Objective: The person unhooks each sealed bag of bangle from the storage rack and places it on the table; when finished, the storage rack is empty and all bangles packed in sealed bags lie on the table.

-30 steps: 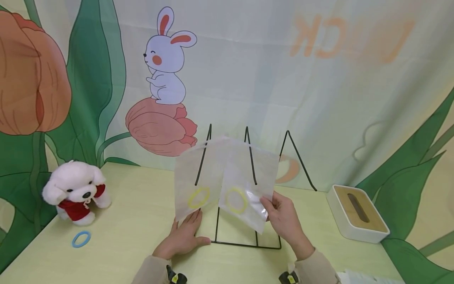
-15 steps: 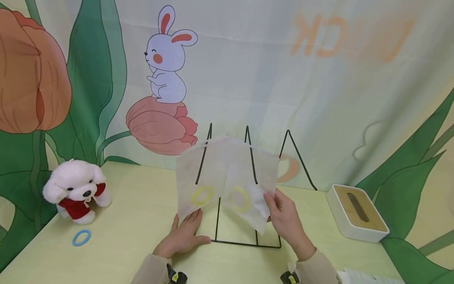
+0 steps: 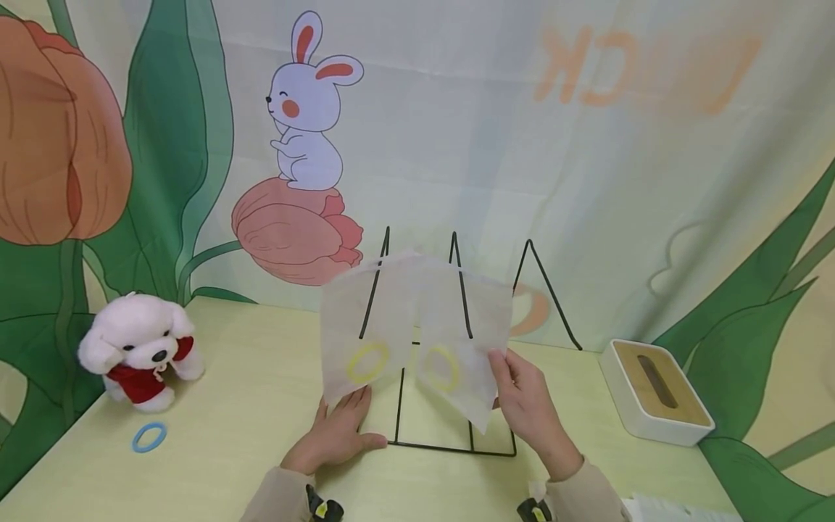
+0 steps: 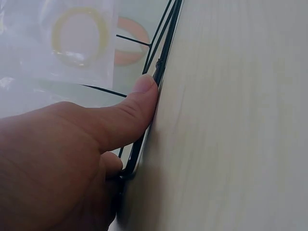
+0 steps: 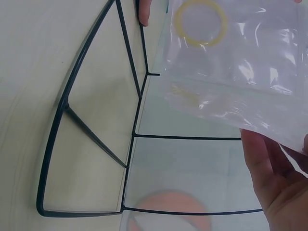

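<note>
A black wire rack [image 3: 430,446] stands on the table with pointed prongs rising at its back. Translucent plastic spreads across it in two panels, a left panel [image 3: 352,304] and a right panel [image 3: 485,312], both behind the prongs. A yellow ring [image 5: 200,44] shows on or inside the right one, and another ring [image 3: 367,362] on the left. My right hand [image 3: 525,395] pinches the right panel's outer lower edge. My left hand [image 3: 335,431] lies at the rack's front left corner, fingers extended; in the left wrist view its thumb [image 4: 130,110] rests against the front bar.
A blue ring [image 3: 149,437] lies on the left of the table, below a white plush dog [image 3: 140,355] in red. A white tissue box [image 3: 659,391] with a wood-look top stands at the right. White plastic [image 3: 678,510] lies at the front right edge. A printed curtain [image 3: 457,145] hangs behind.
The right panel has swung a little, and the gap between the two panels looks wider at the bottom. My right hand has shifted slightly right; the left hand has stayed in place.
</note>
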Available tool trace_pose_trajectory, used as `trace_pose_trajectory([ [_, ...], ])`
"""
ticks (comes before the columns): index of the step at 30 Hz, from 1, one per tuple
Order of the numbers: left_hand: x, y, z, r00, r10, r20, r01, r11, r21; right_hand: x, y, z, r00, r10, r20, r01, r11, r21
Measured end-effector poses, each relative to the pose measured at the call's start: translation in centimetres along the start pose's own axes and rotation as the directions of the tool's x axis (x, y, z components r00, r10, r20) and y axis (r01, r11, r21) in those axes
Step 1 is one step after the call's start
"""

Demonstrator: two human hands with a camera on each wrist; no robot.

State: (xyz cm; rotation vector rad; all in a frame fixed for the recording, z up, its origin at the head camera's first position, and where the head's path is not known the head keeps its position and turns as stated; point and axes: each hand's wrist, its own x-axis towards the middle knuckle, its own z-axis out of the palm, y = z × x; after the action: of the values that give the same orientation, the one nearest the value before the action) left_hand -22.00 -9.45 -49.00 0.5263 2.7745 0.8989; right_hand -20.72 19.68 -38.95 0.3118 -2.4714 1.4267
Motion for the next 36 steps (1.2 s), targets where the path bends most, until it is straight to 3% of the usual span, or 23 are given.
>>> trace_pose_trajectory([
  [6, 0.0, -0.1, 0.0, 1.000, 0.009, 0.000, -0.009, 1.000, 0.005, 0.2, -0.4, -0.2, 0.992, -0.097, -0.075, 0.096, 0.995, -0.028],
  [15, 0.0, 0.1, -0.1, 1.000, 0.012, -0.001, -0.012, 1.000, 0.014, 0.2, -1.0, -0.6, 0.974, -0.181, -0.135, 0.170, 0.981, -0.094],
  [36, 0.1, -0.2, 0.1, 1.000, 0.003, 0.007, -0.003, 1.000, 0.006, -0.2, -1.3, -0.6, 0.974, -0.157, -0.160, 0.146, 0.986, -0.078],
])
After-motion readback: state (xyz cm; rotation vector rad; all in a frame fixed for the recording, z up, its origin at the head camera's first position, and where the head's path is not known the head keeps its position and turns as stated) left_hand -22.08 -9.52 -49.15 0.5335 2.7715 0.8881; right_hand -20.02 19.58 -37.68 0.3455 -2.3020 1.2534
